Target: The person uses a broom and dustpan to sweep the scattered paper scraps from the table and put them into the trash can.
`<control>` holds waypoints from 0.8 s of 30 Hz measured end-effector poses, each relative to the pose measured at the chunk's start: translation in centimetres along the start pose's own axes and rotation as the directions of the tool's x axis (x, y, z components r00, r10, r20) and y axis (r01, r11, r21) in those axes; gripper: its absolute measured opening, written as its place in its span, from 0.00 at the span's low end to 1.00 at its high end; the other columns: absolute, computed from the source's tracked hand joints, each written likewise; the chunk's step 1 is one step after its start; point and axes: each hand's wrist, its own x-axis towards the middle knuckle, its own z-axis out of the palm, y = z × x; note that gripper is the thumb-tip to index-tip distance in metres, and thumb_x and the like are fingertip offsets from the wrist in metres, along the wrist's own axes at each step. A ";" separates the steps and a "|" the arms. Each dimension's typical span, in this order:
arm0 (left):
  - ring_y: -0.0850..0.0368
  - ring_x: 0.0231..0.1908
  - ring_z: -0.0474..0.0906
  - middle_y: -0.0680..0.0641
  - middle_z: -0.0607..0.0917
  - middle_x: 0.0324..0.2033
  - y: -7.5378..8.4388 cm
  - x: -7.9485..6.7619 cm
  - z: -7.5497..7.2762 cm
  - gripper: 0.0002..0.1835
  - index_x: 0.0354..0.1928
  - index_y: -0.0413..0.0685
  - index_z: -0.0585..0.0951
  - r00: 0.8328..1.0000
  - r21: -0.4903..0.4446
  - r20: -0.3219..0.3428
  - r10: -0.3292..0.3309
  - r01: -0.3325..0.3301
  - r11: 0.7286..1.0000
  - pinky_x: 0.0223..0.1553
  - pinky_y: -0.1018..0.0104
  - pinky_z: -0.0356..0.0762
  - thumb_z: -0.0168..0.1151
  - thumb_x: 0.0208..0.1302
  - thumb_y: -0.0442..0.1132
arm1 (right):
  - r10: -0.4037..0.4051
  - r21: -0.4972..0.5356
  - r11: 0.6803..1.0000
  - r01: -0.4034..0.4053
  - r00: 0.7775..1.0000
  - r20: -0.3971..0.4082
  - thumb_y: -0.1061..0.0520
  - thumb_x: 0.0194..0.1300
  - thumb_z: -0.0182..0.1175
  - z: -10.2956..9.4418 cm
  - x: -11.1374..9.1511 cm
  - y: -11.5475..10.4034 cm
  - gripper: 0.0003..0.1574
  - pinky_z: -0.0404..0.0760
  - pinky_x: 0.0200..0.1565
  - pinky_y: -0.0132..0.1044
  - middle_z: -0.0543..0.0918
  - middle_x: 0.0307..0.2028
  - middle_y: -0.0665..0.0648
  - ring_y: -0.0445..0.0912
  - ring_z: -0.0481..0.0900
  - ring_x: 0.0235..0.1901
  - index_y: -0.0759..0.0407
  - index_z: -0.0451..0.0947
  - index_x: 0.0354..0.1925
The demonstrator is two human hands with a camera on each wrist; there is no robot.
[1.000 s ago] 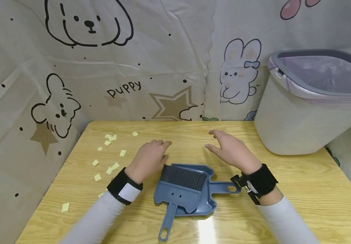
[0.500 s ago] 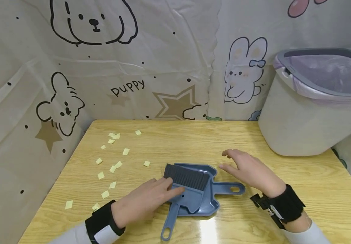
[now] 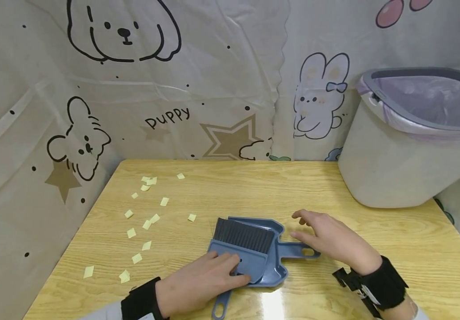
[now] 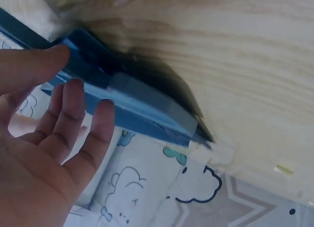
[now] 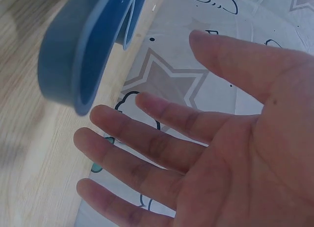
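A blue hand brush (image 3: pixel 254 266) with dark bristles lies on top of a blue dustpan (image 3: pixel 278 273) at the front middle of the table. My left hand (image 3: pixel 199 282) is over the brush where its head meets the handle, covering that part in the head view. In the left wrist view its fingers (image 4: pixel 100 124) are loosely bent beside the brush, not wrapped round it; contact is hard to judge. My right hand (image 3: pixel 335 238) hovers by the end of the dustpan's handle (image 5: pixel 61 65), fingers spread and holding nothing.
Several small yellow paper scraps (image 3: pixel 147 224) lie scattered over the left part of the wooden table (image 3: pixel 246 191). A tall bin (image 3: pixel 402 164) with a purple liner stands at the back right. Printed cloth (image 3: pixel 230 80) hangs behind.
My left hand has moved back toward me, from beyond the brush's bristles to its neck. My right hand has shifted right and nearer, to the dustpan's handle. Brush and dustpan stay put.
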 end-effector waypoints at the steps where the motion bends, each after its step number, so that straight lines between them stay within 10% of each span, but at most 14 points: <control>1: 0.64 0.37 0.62 0.57 0.69 0.38 0.1 0.0 0.0 0.16 0.60 0.65 0.76 1.000 -0.005 -0.006 0.009 -0.009 1.000 0.34 0.72 0.59 0.64 0.73 0.46 | -0.002 0.003 1.000 0.002 1.000 0.006 0.45 0.76 0.62 0.0 0.0 0.0 0.31 0.82 0.49 0.53 0.83 0.55 0.65 0.57 0.84 0.49 0.62 0.73 0.66; 8: 0.63 0.34 0.59 0.57 0.69 0.38 0.7 0.1 0.4 0.04 0.48 0.64 0.76 0.997 0.022 -0.066 0.043 -0.042 0.999 0.33 0.72 0.56 0.58 0.77 0.49 | -0.004 0.038 0.999 0.002 0.998 0.063 0.45 0.76 0.62 0.1 -0.1 0.0 0.28 0.83 0.47 0.49 0.85 0.51 0.60 0.52 0.84 0.46 0.62 0.76 0.63; 16: 0.65 0.38 0.62 0.57 0.72 0.43 0.8 0.1 0.9 0.18 0.56 0.67 0.77 0.996 -0.083 -0.015 0.084 -0.085 0.993 0.36 0.73 0.61 0.52 0.76 0.65 | -0.023 0.083 0.996 0.012 0.990 0.136 0.46 0.73 0.65 0.3 0.1 0.4 0.25 0.81 0.39 0.42 0.85 0.41 0.52 0.45 0.82 0.39 0.61 0.79 0.58; 24: 0.63 0.36 0.59 0.57 0.70 0.40 0.8 0.2 1.2 0.11 0.53 0.66 0.80 0.995 0.124 -0.022 0.102 -0.098 0.987 0.32 0.71 0.55 0.55 0.78 0.56 | -0.019 0.081 0.997 0.007 0.988 0.154 0.47 0.71 0.67 0.4 0.1 0.1 0.25 0.81 0.40 0.43 0.85 0.40 0.52 0.44 0.82 0.38 0.60 0.79 0.58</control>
